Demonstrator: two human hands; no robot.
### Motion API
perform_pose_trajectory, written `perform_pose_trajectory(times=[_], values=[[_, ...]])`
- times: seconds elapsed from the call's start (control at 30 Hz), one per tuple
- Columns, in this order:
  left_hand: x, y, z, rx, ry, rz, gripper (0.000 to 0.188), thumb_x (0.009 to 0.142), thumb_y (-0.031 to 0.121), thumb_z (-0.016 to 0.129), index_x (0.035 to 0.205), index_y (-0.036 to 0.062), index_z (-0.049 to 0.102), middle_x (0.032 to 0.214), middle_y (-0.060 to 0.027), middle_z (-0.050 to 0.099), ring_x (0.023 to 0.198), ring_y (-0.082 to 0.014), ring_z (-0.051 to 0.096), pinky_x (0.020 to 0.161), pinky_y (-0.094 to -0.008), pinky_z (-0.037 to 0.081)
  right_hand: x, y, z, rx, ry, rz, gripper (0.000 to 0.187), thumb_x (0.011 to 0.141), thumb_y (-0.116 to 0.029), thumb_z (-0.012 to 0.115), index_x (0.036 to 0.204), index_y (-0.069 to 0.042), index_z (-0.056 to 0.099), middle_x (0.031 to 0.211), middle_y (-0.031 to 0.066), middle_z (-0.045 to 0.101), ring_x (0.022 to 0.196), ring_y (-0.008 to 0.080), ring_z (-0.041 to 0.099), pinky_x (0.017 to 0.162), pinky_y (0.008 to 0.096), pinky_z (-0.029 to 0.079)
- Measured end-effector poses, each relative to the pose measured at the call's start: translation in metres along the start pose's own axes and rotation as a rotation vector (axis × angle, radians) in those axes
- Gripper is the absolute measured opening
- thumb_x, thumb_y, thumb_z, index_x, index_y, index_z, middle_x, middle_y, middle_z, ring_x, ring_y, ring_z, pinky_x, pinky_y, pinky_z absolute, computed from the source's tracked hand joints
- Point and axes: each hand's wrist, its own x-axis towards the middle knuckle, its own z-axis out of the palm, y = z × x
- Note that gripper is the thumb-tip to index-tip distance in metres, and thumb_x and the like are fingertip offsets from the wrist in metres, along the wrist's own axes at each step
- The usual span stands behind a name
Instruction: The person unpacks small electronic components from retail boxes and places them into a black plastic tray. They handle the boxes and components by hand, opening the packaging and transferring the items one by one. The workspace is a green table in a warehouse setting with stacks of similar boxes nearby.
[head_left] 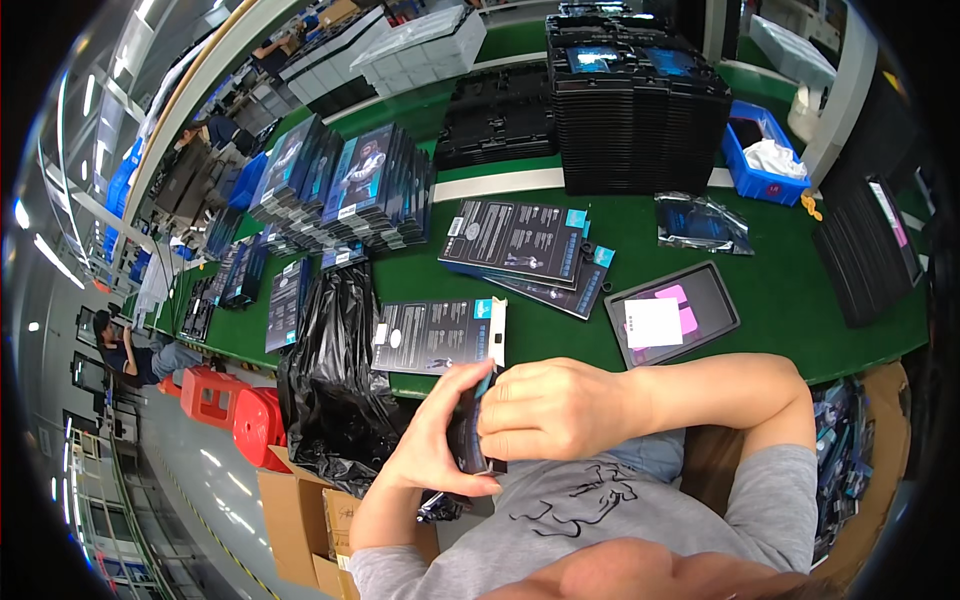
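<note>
Close to my body, past the table's front edge, a thin dark retail box [466, 432] stands on its edge. My left hand [432, 432] is wrapped round it, thumb along the top end and fingers beneath. Against the box's right side, my right hand [548, 408] is closed with curled fingers; its fingertips are hidden. Just beyond lies another dark printed box [428, 335] with a white flap at its right end. A black tray [712, 300] to the right holds a white square card [654, 323] and a pink piece [684, 306].
Dark boxes [510, 238] lie stacked mid-table, with a silvery packet [703, 222] to their right. Tall black tray stacks [640, 120] and a blue bin [765, 150] stand behind. Box piles [365, 185] fill the left. A black plastic bag [335, 350] hangs over the front edge.
</note>
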Motion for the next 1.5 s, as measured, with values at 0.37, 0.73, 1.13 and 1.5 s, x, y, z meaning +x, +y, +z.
perform_pose_trajectory(times=[0.37, 0.73, 1.13, 1.5], values=[[0.005, 0.015, -0.008, 0.116, -0.192, 0.005, 0.12, 0.052, 0.041, 0.093, 0.149, -0.0035, 0.039, 0.139, -0.0214, 0.049, 0.131, -0.036, 0.049, 0.112, -0.045, 0.038, -0.005, -0.005, 0.011, -0.01, 0.034, -0.11, 0.017, 0.075, -0.017, 0.068, 0.081, -0.009, 0.053, 0.083, 0.0033, 0.049, 0.071, 0.0186, 0.051, 0.055, 0.0322, 0.043], [0.007, 0.004, -0.014, 0.066, -0.177, 0.05, 0.126, 0.051, 0.049, 0.094, 0.151, -0.003, 0.037, 0.139, -0.0207, 0.048, 0.13, -0.0352, 0.049, 0.112, -0.0459, 0.036, 0.006, 0.002, -0.003, -0.008, -0.047, -0.005, 0.025, 0.082, -0.015, 0.066, 0.106, -0.007, 0.064, 0.111, 0.009, 0.064, 0.101, 0.025, 0.064, 0.077, 0.0366, 0.056], [0.026, 0.015, -0.023, -0.001, -0.015, 0.044, 0.125, 0.054, 0.046, 0.092, 0.153, -0.0051, 0.035, 0.141, -0.0209, 0.047, 0.133, -0.033, 0.046, 0.114, -0.0428, 0.033, 0.003, 0.013, -0.007, -0.239, 0.198, -0.043, 0.016, 0.081, -0.013, 0.067, 0.096, -0.006, 0.069, 0.102, 0.0095, 0.073, 0.101, 0.025, 0.071, 0.084, 0.0387, 0.057], [0.03, 0.015, -0.026, -0.028, -0.041, -0.048, 0.121, 0.055, 0.042, 0.093, 0.152, -0.0042, 0.037, 0.143, -0.0212, 0.047, 0.136, -0.0328, 0.044, 0.115, -0.0424, 0.033, 0.004, 0.023, -0.015, -0.221, 0.119, -0.05, 0.017, 0.08, -0.017, 0.068, 0.094, -0.01, 0.062, 0.096, 0.0028, 0.062, 0.088, 0.0191, 0.064, 0.07, 0.0328, 0.046]])
